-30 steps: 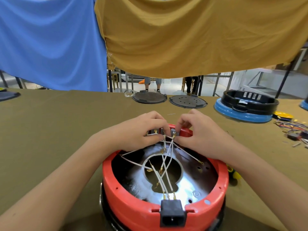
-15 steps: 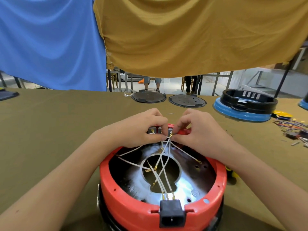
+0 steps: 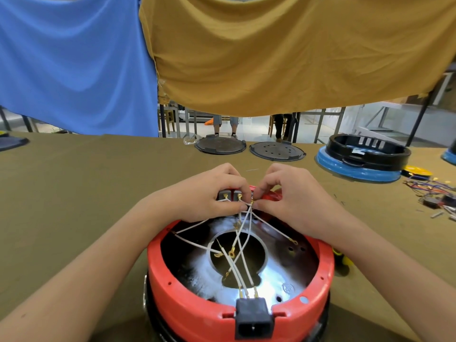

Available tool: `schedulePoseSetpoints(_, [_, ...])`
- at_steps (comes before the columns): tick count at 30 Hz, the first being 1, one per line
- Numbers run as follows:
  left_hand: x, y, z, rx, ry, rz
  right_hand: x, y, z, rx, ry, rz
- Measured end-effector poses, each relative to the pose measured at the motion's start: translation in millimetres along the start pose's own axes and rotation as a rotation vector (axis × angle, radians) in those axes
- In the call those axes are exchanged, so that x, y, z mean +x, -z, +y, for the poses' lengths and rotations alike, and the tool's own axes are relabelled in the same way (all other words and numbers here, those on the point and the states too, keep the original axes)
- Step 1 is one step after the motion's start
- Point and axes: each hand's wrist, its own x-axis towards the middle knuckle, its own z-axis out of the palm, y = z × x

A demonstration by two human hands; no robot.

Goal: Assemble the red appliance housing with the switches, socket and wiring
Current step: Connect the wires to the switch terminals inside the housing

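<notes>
Right now I see the red housing (image 3: 187, 309) sitting upside down on the olive-covered table (image 3: 74, 193), directly in front of me, with its black socket (image 3: 254, 318) clipped into the near rim. At the far rim my left hand (image 3: 204, 193) has its fingers curled round the grey switches (image 3: 229, 195), thumb pressing from below. My right hand (image 3: 293, 198) pinches narrowly, thumb and forefinger closed on a brass terminal at the end of one of the white wires (image 3: 237, 257), right beside the switches. Those wires fan out from that spot across the shiny metal plate (image 3: 283, 275) inside the housing, two of them running down into the socket. Farther back lie two dark round lids (image 3: 277, 150), and to the right a blue-and-black housing (image 3: 357, 166) and a tangle of coloured wires (image 3: 429, 188).
</notes>
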Motion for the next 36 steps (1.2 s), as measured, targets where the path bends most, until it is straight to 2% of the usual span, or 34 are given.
schedulePoseSetpoints(10, [-0.4,2.0,1.9,-0.025,0.017,0.0,-1.0,0.7,-0.4,0.09,0.043,0.016])
schedulePoseSetpoints(21, [-2.4,2.8,1.8,-0.053,0.026,0.011,0.3,-0.4,3.5,0.184,0.008,0.036])
schedulePoseSetpoints(25, [-2.5,3.9,2.9,-0.058,0.03,0.012,0.8,-1.2,5.9,0.18,-0.042,0.02])
schedulePoseSetpoints(36, [-1.6,2.7,3.6,-0.04,0.032,0.005,0.1,1.2,3.7,0.223,-0.029,-0.034])
